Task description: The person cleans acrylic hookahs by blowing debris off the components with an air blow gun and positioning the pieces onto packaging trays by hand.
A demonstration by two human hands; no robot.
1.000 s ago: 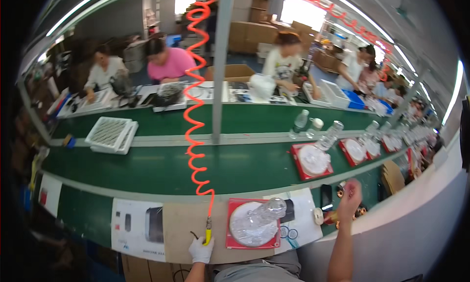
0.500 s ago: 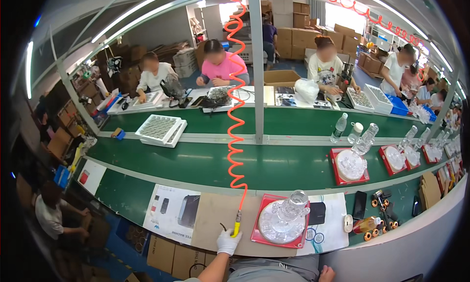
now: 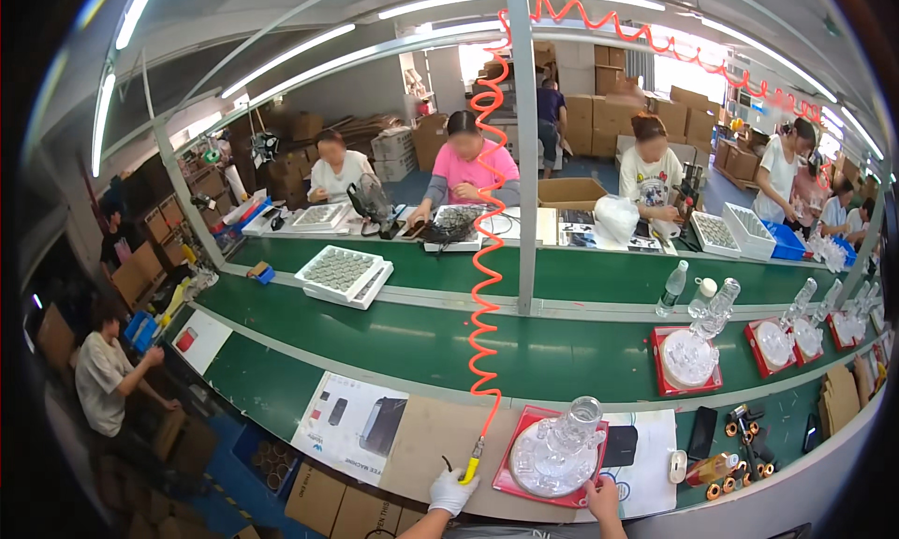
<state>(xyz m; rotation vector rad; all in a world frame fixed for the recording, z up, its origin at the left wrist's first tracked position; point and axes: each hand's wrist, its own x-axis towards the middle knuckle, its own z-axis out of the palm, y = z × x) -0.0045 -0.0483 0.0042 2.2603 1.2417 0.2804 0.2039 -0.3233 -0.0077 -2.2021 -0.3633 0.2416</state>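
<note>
My left hand (image 3: 453, 494), in a white glove, is closed around a yellow air blow gun (image 3: 470, 471) with a dark nozzle. An orange coiled hose (image 3: 487, 305) runs up from the gun. To its right, a red square tray (image 3: 513, 487) holds a round whitish base with clear glass-like pieces and an upright clear cylinder (image 3: 584, 417). My bare right hand (image 3: 604, 498) is at the tray's near right corner, its fingers bent against the edge. Its fingertips are partly hidden. Brown cardboard (image 3: 435, 436) lies beneath the gun and tray.
Beyond the bench runs a green conveyor (image 3: 412, 338) with similar red trays (image 3: 688, 389) at right. A metal post (image 3: 524, 164) rises ahead. A phone (image 3: 702, 433), a bottle (image 3: 712, 469) and several copper-coloured rings lie right of my work. Co-workers sit across the line.
My right hand has come up from my lap to the tray's near right corner. The head view has shifted, so everything sits lower and farther right. My left hand still holds the blow gun.
</note>
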